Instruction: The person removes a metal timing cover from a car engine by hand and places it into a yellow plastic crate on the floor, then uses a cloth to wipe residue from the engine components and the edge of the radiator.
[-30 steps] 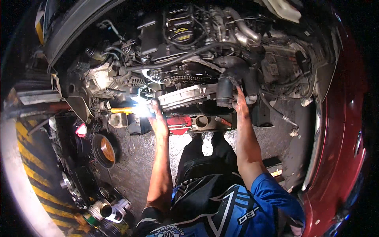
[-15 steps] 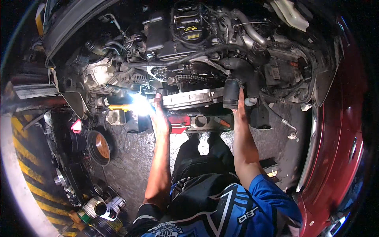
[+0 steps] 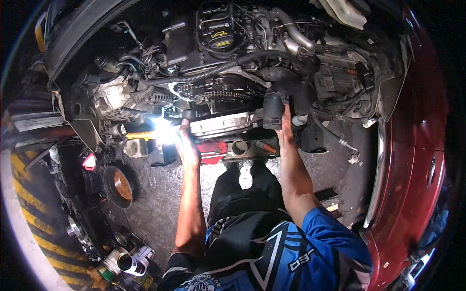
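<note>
A long silver metal engine cover (image 3: 225, 124) lies crosswise between my hands, in front of the engine's exposed timing chain (image 3: 228, 94). My left hand (image 3: 188, 148) grips its left end, thumb up on top and the other fingers hidden underneath. At the right end, my right hand (image 3: 287, 127) reaches up behind a thick black hose (image 3: 273, 110). Its fingers are largely covered by that hose, so its grip is only partly visible. Beside my left hand glares a bright work light with a yellow body (image 3: 139, 135).
Below the cover, a tray-like crossmember (image 3: 263, 154) carries a red item (image 3: 212, 151) and a round cup (image 3: 239, 147). A black round pan (image 3: 118, 186) and several cans (image 3: 127, 259) stand on the floor at left. A red car panel (image 3: 407, 179) borders the right.
The whole view has shifted, so the engine bay appears a little farther left. Both hands keep their places at the cover's ends, with hardly any movement against the engine.
</note>
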Motion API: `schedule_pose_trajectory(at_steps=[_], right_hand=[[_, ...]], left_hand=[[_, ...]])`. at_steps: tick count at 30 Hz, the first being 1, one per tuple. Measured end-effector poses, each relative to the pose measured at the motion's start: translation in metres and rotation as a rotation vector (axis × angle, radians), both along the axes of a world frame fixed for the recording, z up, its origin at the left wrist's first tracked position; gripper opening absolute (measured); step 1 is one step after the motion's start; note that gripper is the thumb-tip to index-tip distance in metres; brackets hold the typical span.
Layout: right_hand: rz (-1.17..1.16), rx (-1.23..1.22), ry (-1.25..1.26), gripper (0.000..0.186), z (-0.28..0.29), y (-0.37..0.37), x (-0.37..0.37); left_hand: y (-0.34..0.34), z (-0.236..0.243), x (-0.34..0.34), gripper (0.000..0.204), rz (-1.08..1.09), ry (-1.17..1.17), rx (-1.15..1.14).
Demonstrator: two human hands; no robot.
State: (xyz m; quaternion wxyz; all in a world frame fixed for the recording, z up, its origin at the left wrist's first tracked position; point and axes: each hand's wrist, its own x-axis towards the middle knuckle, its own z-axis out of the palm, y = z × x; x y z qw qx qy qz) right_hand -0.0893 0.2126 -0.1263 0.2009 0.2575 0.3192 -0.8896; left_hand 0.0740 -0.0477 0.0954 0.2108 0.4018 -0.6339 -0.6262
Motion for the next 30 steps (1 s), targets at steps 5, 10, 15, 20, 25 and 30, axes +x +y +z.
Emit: schedule_pose_trajectory(at_steps=[5,10,15,20,25,30], right_hand=[[0.114,-0.033,0.079,0.034,0.000,0.007,-0.006],[0.123,0.253,-0.008,0.050,0.014,0.002,-0.007],[0.116,0.159,-0.028,0.043,0.061,-0.005,0.005],[-0.027,0.109,-0.015,0.046,0.040,-0.004,0.007],[-0.062,0.050,-0.043,0.039,0.021,-0.003,0.009],[-0.055,-0.013,-0.016,0.033,0.027,-0.005,0.011]], left_hand=[[0.024,0.021,-0.008,0.065,0.027,0.025,-0.083],[0.017,0.006,0.001,0.074,0.015,-0.004,0.017],[0.009,-0.007,0.006,0.069,-0.013,-0.017,-0.134],[0.018,-0.003,0.002,0.066,0.011,0.026,-0.112],[0.008,-0.014,0.010,0.067,-0.079,0.102,-0.164],[0.005,-0.014,0.019,0.078,-0.123,0.068,-0.187]])
